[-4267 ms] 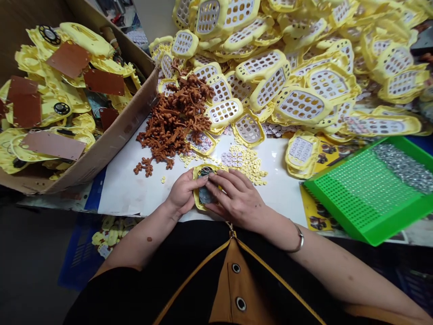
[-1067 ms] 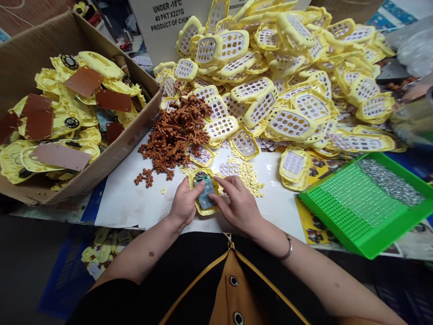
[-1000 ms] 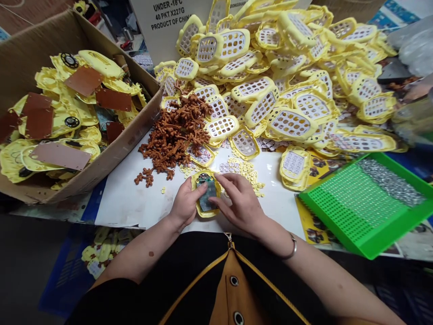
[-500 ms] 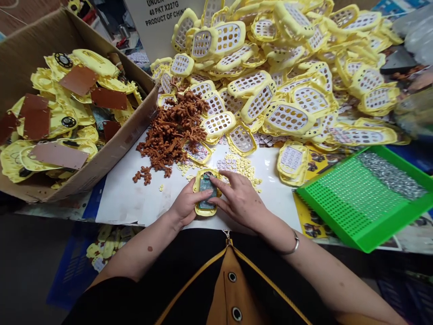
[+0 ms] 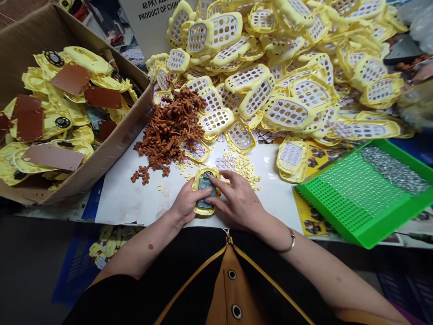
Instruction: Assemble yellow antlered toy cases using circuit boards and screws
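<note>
My left hand (image 5: 184, 202) is closed around the left side of a yellow plastic toy shell (image 5: 203, 211), its thumb lying across a dark green circuit board (image 5: 204, 184) seated inside. Thin wires show at the board's upper end. My right hand (image 5: 238, 196) is at the shell's right side, with the index fingertip on the upper right of the board and the thumb on its lower right. Its other fingers are partly hidden behind the shell's edge. Just beyond the shell lie small yellow button pieces (image 5: 248, 169) and white keypad pieces (image 5: 226, 161).
A cardboard box (image 5: 111, 131) of yellow shells and brown boards stands left. Brown branching plastic parts (image 5: 169, 131) are heaped beside it. Perforated yellow shells (image 5: 286, 113) pile up behind. At right, a green basket (image 5: 338, 198) holds small metal pieces; stacked shells (image 5: 291, 158) are nearby.
Over the last second my right index finger has come from the shell's edge onto the board's upper part. My left hand keeps its hold. The camera view has shifted slightly.
</note>
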Tool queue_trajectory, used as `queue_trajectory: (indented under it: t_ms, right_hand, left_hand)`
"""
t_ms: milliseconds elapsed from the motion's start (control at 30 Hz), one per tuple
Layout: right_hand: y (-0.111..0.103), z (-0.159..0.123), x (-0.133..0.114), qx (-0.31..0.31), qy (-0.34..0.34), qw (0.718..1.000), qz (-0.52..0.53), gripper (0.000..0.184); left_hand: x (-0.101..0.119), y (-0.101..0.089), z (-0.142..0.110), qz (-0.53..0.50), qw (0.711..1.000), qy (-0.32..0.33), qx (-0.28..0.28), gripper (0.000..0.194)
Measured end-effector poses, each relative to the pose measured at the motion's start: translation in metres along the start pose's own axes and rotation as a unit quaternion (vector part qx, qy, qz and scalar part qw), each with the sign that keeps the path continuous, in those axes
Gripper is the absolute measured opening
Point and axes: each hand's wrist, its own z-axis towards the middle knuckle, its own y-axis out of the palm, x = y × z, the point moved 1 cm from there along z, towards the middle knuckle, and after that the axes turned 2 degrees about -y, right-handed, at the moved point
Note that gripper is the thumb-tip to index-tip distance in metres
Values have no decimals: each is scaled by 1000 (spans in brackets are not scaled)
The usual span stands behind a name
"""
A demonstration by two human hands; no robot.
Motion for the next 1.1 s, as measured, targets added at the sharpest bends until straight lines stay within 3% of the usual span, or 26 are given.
queue_trajectory:
  t_ms: [300,733,1100]
  right_hand:
    - [7,6,23,-48,29,990,132,40]
    - [13,4,22,-14,3,999,50,44]
    - [14,3,20,-17,13,998,54,43]
  left_hand:
    - [-1,0,10,-5,1000,1,13,46]
    - [1,-1,10,-4,1000,-18,3,48]
    - [0,-1,10,5,1000,-6,5,45]
